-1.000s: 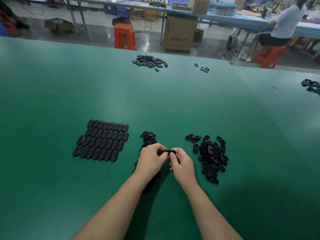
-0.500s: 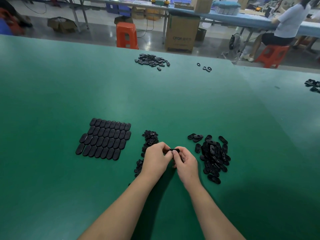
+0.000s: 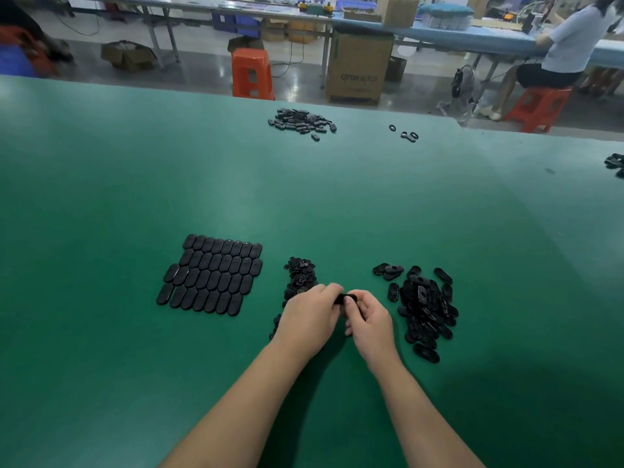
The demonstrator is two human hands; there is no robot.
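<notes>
Both hands meet over the green tabletop (image 3: 337,197), the left hand (image 3: 309,319) and the right hand (image 3: 369,320) pinching one small black oval plastic piece (image 3: 345,298) between their fingertips. Just beyond the left hand lies a heap of small black round parts (image 3: 300,276). Farther to its left, flat black oval covers (image 3: 211,274) lie in neat rows. Beside the right hand sits a loose pile of black oval shells (image 3: 422,309).
</notes>
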